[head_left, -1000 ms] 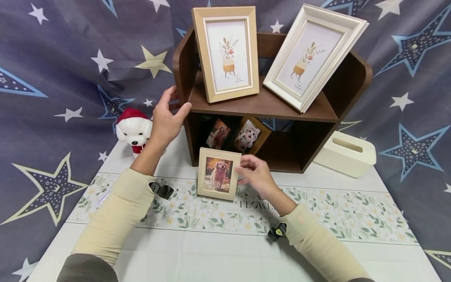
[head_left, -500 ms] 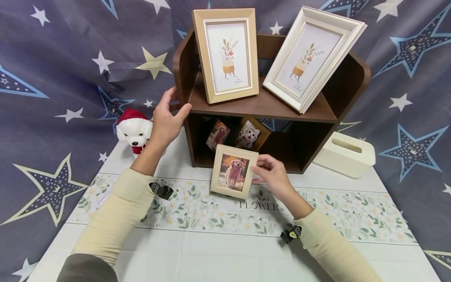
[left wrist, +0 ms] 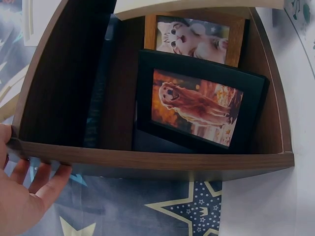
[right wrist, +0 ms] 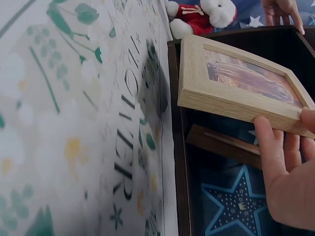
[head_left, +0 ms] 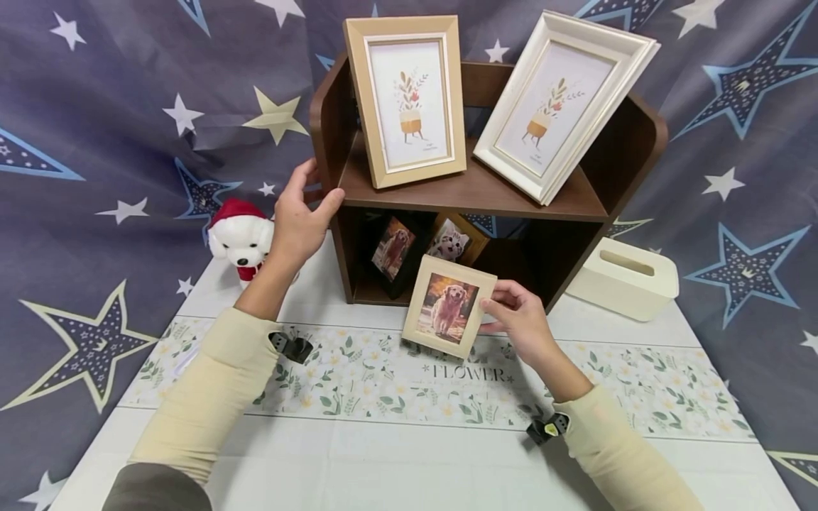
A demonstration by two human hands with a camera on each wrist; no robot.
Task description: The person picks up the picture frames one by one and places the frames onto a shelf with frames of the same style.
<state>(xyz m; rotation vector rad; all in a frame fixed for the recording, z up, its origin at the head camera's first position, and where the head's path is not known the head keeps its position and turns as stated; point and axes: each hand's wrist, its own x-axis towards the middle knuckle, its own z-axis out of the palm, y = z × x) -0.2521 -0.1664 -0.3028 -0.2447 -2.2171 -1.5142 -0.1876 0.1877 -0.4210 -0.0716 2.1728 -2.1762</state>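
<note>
My right hand point(head_left: 520, 319) pinches a light wooden picture frame point(head_left: 450, 305) with a golden-retriever photo by its right edge, thumb on the front. The frame is tilted and held over the table in front of the brown shelf unit point(head_left: 486, 194). In the right wrist view, the fingers lie under the frame's edge point(right wrist: 216, 103). My left hand point(head_left: 302, 223) grips the shelf unit's left side panel, thumb at the front edge and fingers on the outer side. In the lower compartment, a black picture frame point(left wrist: 206, 105) with a dog photo stands beside a brown wooden frame point(left wrist: 194, 39) showing a kitten.
On the upper shelf, a tan picture frame point(head_left: 377, 113) stands left of a leaning white frame point(head_left: 575, 170). A plush dog point(head_left: 239, 238) in a red hat sits left of the unit; a cream tissue box point(head_left: 623, 280) lies right. A floral runner point(head_left: 377, 387) crosses the white table.
My right hand has carried the light wooden frame to the right, past the black frame and in front of the kitten frame, tilting it further. My left hand has stayed on the side panel.
</note>
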